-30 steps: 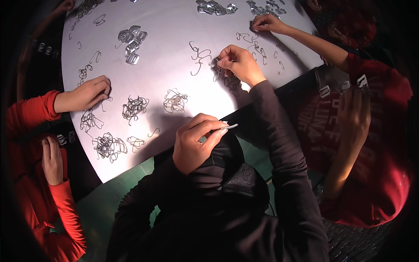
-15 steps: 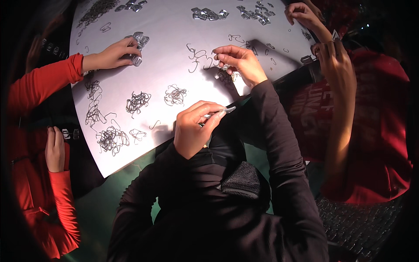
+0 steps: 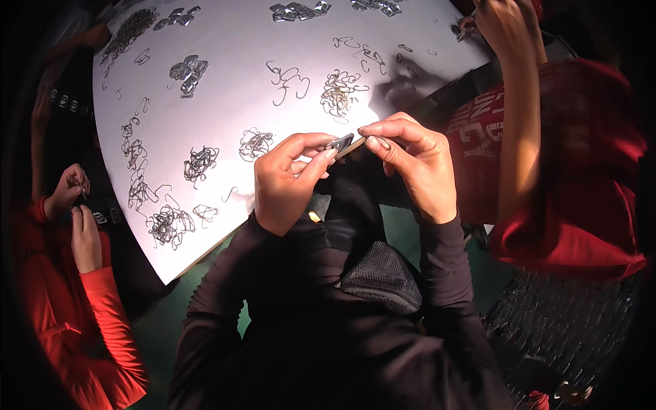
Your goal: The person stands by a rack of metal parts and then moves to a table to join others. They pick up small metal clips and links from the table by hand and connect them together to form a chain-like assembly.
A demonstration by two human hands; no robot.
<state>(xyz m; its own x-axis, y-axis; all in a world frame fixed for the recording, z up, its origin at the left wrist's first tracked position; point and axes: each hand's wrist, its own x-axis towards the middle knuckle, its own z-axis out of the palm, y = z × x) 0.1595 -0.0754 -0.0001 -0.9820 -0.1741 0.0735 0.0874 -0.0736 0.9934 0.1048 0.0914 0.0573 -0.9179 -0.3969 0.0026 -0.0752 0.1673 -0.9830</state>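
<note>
My left hand (image 3: 285,179) is closed, pinching a small grey metal buckle (image 3: 342,143) between thumb and fingertips just off the table's near edge. My right hand (image 3: 422,167) meets it from the right, thumb and forefinger pressed together at the buckle's far end. Whatever thin piece those right fingers grip is too small and too covered to make out. Beyond my hands, a pile of bent wire hooks (image 3: 339,92) lies on the white table (image 3: 229,102), with a few loose hooks (image 3: 287,82) to its left.
More wire piles (image 3: 200,164) spread across the table's left side. Metal buckles (image 3: 188,74) lie in clusters farther back. At left, a person in red sleeves (image 3: 113,307) handles a small piece; at right, another person's forearm (image 3: 523,130) reaches over the table. A mesh chair seat (image 3: 560,321) stands lower right.
My right hand has come back from the loose hooks to the buckle in my left hand. The red-sleeved person's hand has left the buckle cluster. The view has shifted slightly.
</note>
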